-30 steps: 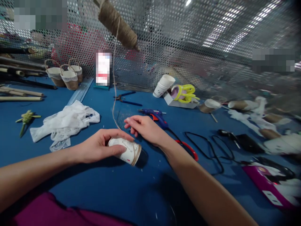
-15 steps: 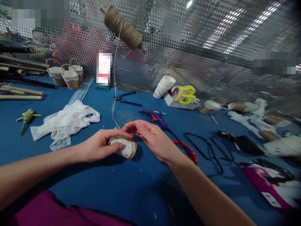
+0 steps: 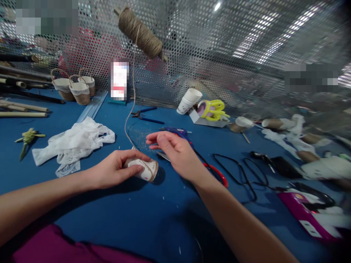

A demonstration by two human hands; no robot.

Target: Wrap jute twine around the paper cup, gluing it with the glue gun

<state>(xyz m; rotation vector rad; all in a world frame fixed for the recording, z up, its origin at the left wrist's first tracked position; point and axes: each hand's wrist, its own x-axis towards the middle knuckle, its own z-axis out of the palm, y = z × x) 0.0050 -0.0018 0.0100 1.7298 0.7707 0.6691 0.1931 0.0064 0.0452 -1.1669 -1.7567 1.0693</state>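
My left hand [image 3: 113,170] is wrapped round a white paper cup [image 3: 142,170] lying on its side on the blue table [image 3: 115,223], its rim wound with brown twine. A strand of twine [image 3: 131,106] runs up from the cup to a spool [image 3: 141,33] hanging on the mesh wall. My right hand [image 3: 175,153] hovers just right of and above the cup, fingers loosely curled and apart, with nothing in it. It partly hides a blue glue gun [image 3: 175,130].
White lace [image 3: 74,142] lies at left, with small baskets [image 3: 74,87] and sticks [image 3: 22,109] behind. Pliers [image 3: 145,115], stacked cups [image 3: 188,100], yellow items [image 3: 215,109], red-handled scissors [image 3: 216,174], black cable [image 3: 246,175] and a purple box [image 3: 309,215] lie at right.
My right hand has lifted off the cup and moved up and right. The cup has turned slightly in my left hand, and the twine hangs slacker.
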